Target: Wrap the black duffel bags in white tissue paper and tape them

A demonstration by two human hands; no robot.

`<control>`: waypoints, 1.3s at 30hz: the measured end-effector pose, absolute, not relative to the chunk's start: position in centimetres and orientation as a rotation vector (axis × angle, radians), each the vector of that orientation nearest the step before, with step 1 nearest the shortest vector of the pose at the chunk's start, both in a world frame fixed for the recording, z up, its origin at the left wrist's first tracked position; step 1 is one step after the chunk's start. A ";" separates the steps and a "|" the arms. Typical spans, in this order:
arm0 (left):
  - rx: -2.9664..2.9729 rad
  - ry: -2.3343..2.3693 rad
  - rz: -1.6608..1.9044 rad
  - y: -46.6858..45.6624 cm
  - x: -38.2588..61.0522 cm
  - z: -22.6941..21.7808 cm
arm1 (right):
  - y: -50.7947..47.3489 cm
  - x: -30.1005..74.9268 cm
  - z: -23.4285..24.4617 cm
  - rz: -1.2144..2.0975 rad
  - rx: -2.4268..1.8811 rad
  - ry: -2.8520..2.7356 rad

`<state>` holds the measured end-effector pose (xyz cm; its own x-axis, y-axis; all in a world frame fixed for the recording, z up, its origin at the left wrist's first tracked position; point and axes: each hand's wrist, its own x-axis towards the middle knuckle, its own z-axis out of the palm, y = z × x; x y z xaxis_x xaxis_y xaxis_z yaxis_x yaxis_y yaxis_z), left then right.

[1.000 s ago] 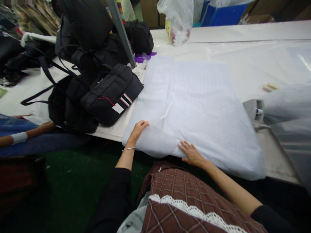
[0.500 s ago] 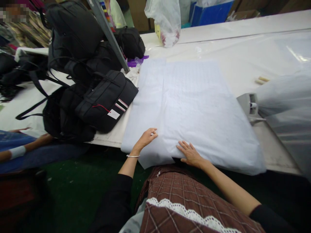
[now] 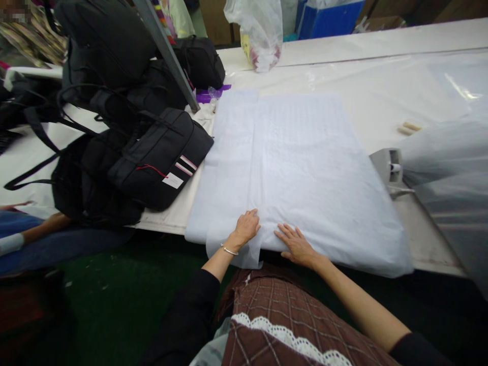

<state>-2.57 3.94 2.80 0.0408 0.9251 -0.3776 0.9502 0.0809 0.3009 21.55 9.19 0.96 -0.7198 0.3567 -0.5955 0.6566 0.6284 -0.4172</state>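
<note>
A thick stack of thin white paper sheets (image 3: 305, 168) lies on the white table (image 3: 381, 86) in front of me. My left hand (image 3: 246, 227) is on the near edge of the stack, fingers curled and pinching the top sheet, whose loose corner hangs down over the table edge. My right hand (image 3: 295, 245) lies flat and open on the stack just to the right of it, fingers spread, pressing the sheets down.
A heap of black bags (image 3: 125, 117) sits on the table at left, with a grey metal post (image 3: 168, 53) leaning through it. A plastic bag (image 3: 259, 33) stands at the back. A grey device (image 3: 387, 165) and clear film (image 3: 450, 162) are at right. Another person's arm (image 3: 34, 231) is at far left.
My left hand has slid right along the stack's near edge with the top sheet, ending close to my right hand. The right hand has stayed flat in place.
</note>
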 end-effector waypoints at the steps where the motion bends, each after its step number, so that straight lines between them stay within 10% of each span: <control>1: 1.853 1.896 -0.080 4.0 -2.4 2.9 | 9.2 21.5 1.1 -0.884 0.800 2.381; 15: 1.876 1.991 -0.107 6.2 -1.3 2.6 | 12.7 20.2 2.3 -0.964 0.959 2.550; 25: 1.696 2.067 -0.210 5.6 -0.4 1.6 | 31.4 2.3 2.2 -0.451 1.102 3.204; 32: 1.520 2.157 -0.314 5.5 1.3 1.2 | 34.0 1.1 -4.9 -0.880 0.969 2.895; 39: 1.555 2.229 -0.335 5.0 1.5 1.5 | 36.0 7.4 -0.2 -1.251 1.087 2.841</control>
